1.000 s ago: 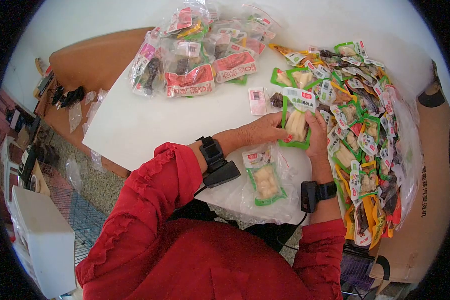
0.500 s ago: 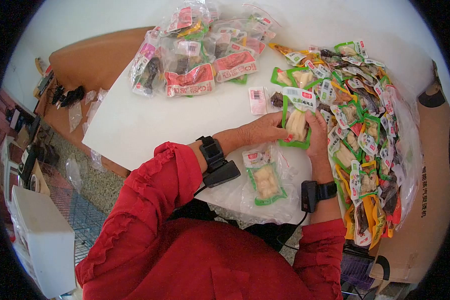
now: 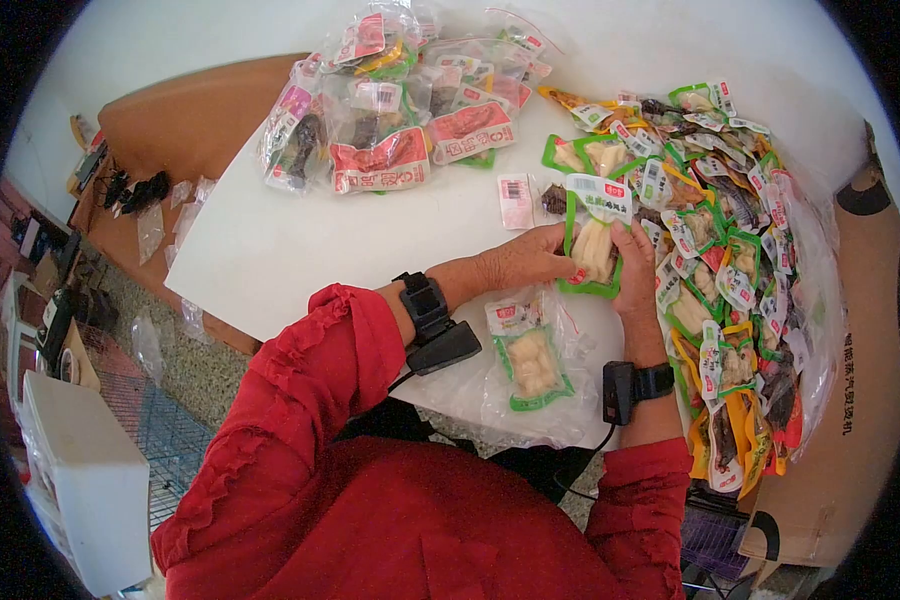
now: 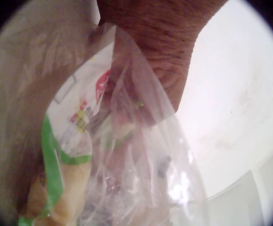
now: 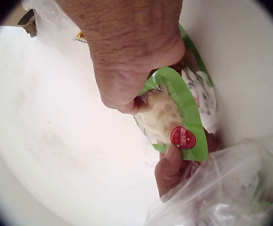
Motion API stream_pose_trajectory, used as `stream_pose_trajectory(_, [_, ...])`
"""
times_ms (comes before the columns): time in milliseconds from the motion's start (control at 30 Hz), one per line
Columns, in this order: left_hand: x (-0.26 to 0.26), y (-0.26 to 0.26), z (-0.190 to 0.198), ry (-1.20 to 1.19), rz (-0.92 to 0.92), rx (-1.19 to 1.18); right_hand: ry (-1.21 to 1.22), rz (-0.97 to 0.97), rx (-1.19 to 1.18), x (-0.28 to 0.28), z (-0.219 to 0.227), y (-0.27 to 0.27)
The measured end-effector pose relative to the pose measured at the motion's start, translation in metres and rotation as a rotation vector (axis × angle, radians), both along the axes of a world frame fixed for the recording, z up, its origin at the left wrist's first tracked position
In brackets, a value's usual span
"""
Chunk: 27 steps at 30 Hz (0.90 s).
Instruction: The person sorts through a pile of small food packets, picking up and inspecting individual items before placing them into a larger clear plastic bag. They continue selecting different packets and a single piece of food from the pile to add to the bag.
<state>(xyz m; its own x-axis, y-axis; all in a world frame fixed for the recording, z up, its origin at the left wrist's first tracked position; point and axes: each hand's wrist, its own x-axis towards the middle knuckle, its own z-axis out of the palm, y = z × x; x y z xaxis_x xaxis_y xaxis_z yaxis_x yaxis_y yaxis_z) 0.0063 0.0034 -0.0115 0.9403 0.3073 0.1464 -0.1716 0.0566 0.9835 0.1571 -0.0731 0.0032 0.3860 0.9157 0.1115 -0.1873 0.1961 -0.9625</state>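
At the far left of the head view a white box sits low on the floor, with a brown bench above it in the upper left. The white desk fills the middle of the view. Near its top edge lies a heap of filled clear bags showing red labels.

The person's red sleeve runs up from the bottom of the frame to the left hand, just right of centre. Its fingers curl onto the left edge of a green-rimmed snack packet, which is held just above the desk between both hands. In the right wrist view the left thumb presses on the packet's lower rim beside a round red mark. Just below the left wrist a clear bag lies on the desk with another green-edged packet inside it; in the left wrist view this plastic covers most of the frame.

The right hand grips the packet's right side, its fingers wrapped over the green rim, so both grips are pinching the same packet. A small pink packet lies on the desk above the hands. To the right, running down the right side of the frame, is a wide spread of loose snack packets in green, yellow and orange, lying on clear plastic.
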Motion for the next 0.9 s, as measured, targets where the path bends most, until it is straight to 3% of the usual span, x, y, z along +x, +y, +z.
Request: stream_pose_trajectory(900, [-0.0001,0.0008,-0.0011,-0.004,-0.001,0.007,-0.038,0.021,0.011,-0.0012,0.0038,-0.0017])
